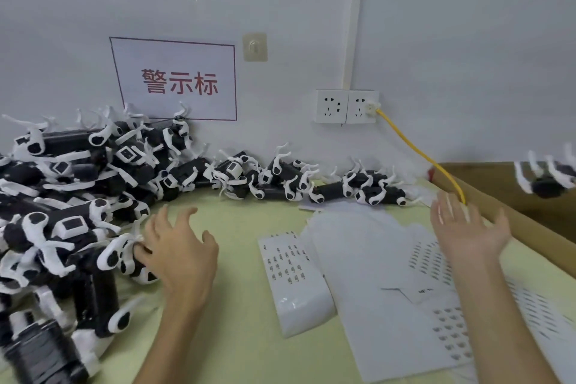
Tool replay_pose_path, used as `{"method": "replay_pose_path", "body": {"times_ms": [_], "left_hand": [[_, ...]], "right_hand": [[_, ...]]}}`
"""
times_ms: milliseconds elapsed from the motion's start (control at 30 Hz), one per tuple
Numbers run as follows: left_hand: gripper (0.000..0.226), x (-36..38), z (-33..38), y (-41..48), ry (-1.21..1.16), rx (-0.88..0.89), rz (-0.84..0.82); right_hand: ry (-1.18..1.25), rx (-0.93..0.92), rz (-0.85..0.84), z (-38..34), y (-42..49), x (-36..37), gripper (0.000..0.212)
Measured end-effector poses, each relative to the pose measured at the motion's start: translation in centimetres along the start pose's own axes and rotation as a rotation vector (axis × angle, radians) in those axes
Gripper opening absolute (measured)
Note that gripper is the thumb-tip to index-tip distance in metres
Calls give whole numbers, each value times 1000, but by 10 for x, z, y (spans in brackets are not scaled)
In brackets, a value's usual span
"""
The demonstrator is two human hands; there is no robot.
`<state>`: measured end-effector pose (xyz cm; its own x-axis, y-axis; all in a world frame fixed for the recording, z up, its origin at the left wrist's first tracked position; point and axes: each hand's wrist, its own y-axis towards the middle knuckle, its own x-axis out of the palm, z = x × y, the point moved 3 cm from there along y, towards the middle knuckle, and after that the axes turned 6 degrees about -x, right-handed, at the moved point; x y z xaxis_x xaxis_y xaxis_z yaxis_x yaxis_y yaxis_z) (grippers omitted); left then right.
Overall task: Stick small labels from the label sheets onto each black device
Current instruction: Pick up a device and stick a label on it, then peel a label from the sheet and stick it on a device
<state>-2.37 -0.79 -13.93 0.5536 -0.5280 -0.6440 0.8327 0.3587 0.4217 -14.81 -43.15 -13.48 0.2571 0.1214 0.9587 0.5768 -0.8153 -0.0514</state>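
left hand [180, 251]: splayed, fingertips on black device [115, 259] | right hand [467, 227]: raised, fingers wide, empty

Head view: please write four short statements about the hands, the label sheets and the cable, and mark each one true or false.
1. The left hand touches the pile of black devices. True.
2. The right hand holds one of the label sheets. False: it is spread open above them and holds nothing.
3. The yellow cable is plugged into a wall socket. True.
4. The label sheets lie on top of the device pile. False: they lie flat on the table, beside the pile.
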Motion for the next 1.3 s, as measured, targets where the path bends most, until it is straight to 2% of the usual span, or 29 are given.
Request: {"method": "replay_pose_path", "body": {"times_ms": [100,200,267,367,433,567,633,767,867,1033,1133,1200,1300], "left_hand": [[43,6,-18,6,275,-25,-194],[34,14,-17,5,399,26,-247],[37,18,-13,7,313,65,-249],[45,23,-6,-3,-28,58,-316],[45,27,3,-12,-152,71,-348],[28,26,5,-15,-99,121,-267],[24,28,-1,-11,-71,115,-289],[14,36,-7,-7,-164,64,-379],[16,38,-8,-6,-232,48,-385],[26,21,11,-11,-594,-5,-278],[27,9,27,-23,-917,-44,-311],[22,2,38,-35,-990,31,-332],[17,-2,52,-58,-933,269,-366]], "right_hand": [[-151,42,34,22,-6,0,52],[-277,93,-17,43,-14,13,43],[-352,125,-86,55,-21,20,39],[-461,172,-183,71,-35,29,34],[-545,202,-228,81,-43,34,31],[-622,252,-293,96,-58,38,25],[-642,267,-299,100,-62,38,24],[-665,279,-301,105,-66,37,22],[-695,290,-311,110,-70,36,20],[-772,331,-357,119,-75,36,21],[-880,473,-486,131,-87,36,26],[-964,599,-580,140,-98,35,36],[-971,782,-643,152,-112,30,49]]}}
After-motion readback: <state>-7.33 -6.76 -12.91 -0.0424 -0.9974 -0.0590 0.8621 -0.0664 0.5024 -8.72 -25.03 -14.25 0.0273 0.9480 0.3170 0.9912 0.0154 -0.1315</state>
